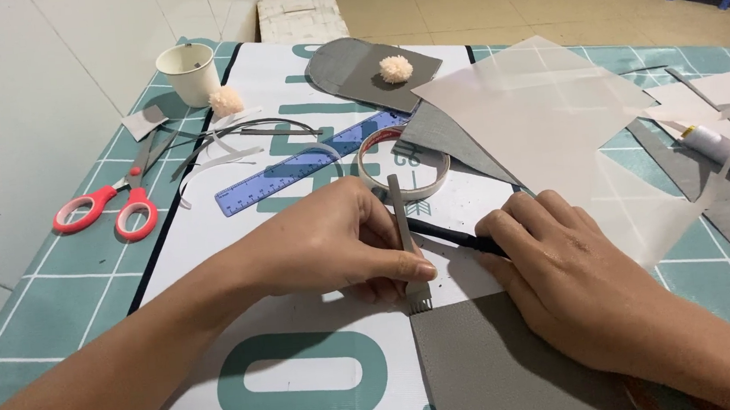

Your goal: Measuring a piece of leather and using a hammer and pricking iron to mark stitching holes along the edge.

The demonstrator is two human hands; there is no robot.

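Near the surface's front edge, the left hand (342,241) pinches a grey pronged chisel (406,245) upright, prongs on the top edge of a grey leather piece (499,368); the right hand (562,276), fingers closed, holds a black tool (454,235) lying crosswise just behind

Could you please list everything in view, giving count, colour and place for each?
pronged punch: one, grey, upright at the grey sheet's edge
grey sheet: one, front centre
black rod: one, under the right hand
tape roll: one, whitish, centre
ruler: one, blue, centre
scissors: one, red handles, left
paper cup: one, white, back left
pompoms: two, cream, back
thread spool: one, white, right
left hand: fingers pinch the punch
right hand: on the black rod
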